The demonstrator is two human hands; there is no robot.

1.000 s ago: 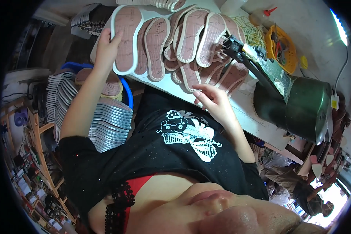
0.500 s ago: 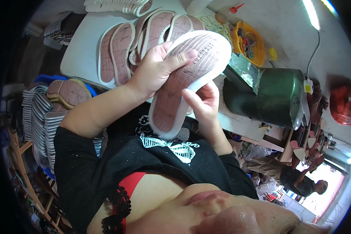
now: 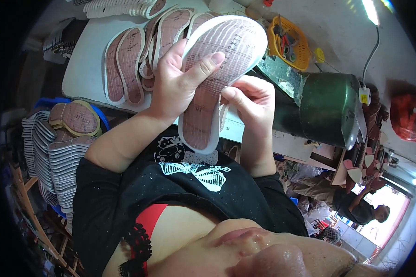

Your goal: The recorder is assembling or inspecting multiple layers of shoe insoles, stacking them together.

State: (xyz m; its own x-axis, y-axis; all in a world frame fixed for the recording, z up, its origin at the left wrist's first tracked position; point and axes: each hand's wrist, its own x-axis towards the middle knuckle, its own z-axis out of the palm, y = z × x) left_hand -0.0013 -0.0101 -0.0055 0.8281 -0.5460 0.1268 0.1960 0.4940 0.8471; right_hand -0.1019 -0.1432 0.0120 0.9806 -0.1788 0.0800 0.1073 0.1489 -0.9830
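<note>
The white-rimmed sole has come nearer the black shirt — right hand now at its edge

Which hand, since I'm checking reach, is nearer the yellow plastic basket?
Right: the right hand is pictured below and left of the yellow plastic basket; the left hand is farther left.

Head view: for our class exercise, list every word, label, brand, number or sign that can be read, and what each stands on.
No wording is copied out here; these are the places:
Sole in the left hand: dark printing, partly behind the thumb.
Black shirt: white lettering by the bow print.
Soles on the table: dark marks, too small to read.
Yellow-edged sole: dark marks, too small.
</note>
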